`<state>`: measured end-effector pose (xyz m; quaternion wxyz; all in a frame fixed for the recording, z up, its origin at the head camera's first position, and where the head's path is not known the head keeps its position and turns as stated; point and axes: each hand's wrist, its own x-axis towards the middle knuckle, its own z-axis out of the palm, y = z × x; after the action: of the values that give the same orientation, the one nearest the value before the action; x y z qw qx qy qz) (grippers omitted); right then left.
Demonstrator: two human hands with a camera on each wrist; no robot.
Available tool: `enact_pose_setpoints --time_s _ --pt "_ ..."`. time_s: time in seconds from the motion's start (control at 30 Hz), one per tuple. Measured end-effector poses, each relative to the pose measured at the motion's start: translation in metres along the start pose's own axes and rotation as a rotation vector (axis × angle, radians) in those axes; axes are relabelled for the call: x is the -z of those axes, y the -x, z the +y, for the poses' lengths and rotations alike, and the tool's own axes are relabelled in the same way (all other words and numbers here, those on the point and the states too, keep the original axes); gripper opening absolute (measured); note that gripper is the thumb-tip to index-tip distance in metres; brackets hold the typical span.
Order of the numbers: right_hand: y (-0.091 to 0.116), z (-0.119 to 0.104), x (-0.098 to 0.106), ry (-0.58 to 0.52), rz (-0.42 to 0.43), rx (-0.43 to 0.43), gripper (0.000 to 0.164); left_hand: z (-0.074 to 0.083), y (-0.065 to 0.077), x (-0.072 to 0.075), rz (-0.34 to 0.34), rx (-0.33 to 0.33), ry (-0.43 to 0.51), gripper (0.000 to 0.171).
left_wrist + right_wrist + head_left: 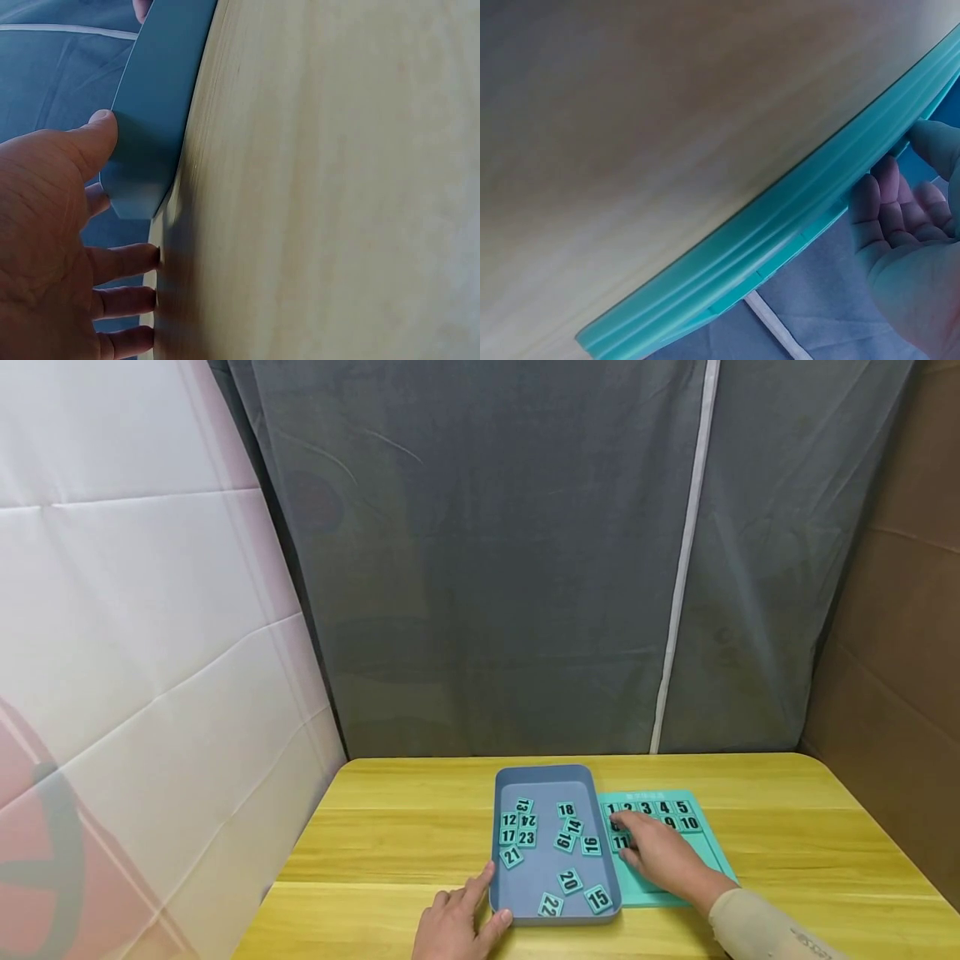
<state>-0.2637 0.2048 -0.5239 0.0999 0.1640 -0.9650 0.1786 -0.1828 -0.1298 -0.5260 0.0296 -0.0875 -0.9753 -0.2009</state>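
A blue-grey tray (525, 893) holds loose teal number tiles, among them 20 (570, 882) and 15 (597, 899). My left hand (456, 922) rests at its near left corner, thumb against the near wall and forefinger along the left side. In the left wrist view the other fingers (127, 260) are spread beyond the tray corner. My right hand (663, 853) is over the teal number board (708, 852), fingertips by the upper left tiles. Tile 11 (619, 842) shows between its forefinger and thumb. The hand partly hides the tiles around 6 to 8.
Tray and board stand side by side on a yellow wood-grain table (397, 827). Tiles 1 to 5 fill the board's top row, with 9 and 10 (688, 823) below. A grey curtain (487, 568) hangs behind; a white panel (150, 568) stands at the left.
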Motion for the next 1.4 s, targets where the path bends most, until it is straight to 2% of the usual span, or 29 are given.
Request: enact_pose_setpoints --time_s 0.2,0.73,0.97,1.2,1.4 --pt "0.000 0.001 -0.002 -0.004 -0.022 -0.033 0.051 0.000 0.000 0.001 0.003 -0.006 0.004 0.069" --pt "-0.001 0.002 -0.002 -0.010 -0.008 -0.022 0.051 0.001 0.000 0.001 -0.003 -0.003 0.007 0.069" --pt "-0.003 -0.001 0.006 -0.057 -0.047 -0.072 0.050 0.001 0.000 0.001 -0.011 0.006 0.006 0.070" --pt "-0.010 -0.010 0.021 -0.105 0.001 -0.091 0.047 0.002 -0.001 0.002 -0.033 0.022 0.016 0.071" --pt "-0.015 -0.024 0.028 -0.167 -0.017 -0.134 0.047 0.002 -0.003 0.002 -0.043 0.026 0.016 0.072"
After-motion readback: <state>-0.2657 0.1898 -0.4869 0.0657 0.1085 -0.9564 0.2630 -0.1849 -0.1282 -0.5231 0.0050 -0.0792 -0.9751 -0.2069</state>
